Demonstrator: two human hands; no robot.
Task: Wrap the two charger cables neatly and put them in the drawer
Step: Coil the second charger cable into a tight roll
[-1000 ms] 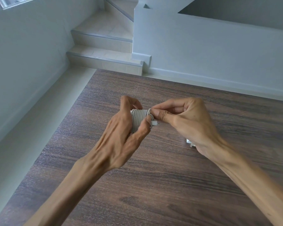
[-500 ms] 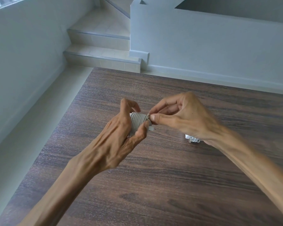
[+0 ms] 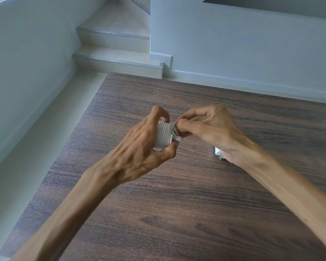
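A white charger cable (image 3: 164, 135) is wound into a tight coil of several turns, held above the dark wooden table (image 3: 177, 213). My left hand (image 3: 145, 153) grips the coil between thumb and fingers. My right hand (image 3: 209, 127) pinches the cable's loose end against the coil's right side, and a white plug tip (image 3: 179, 138) pokes out below my fingers. A second white charger piece (image 3: 219, 153) lies on the table, mostly hidden behind my right wrist. No drawer is in view.
The table's left edge runs beside a pale floor strip and a white wall. Tiled stair steps (image 3: 119, 61) rise beyond the table's far left corner, next to a low white wall (image 3: 233, 49).
My hands have stayed together on the coil. My right fingers have pressed the loose end closer into the coil. The view has shifted slightly.
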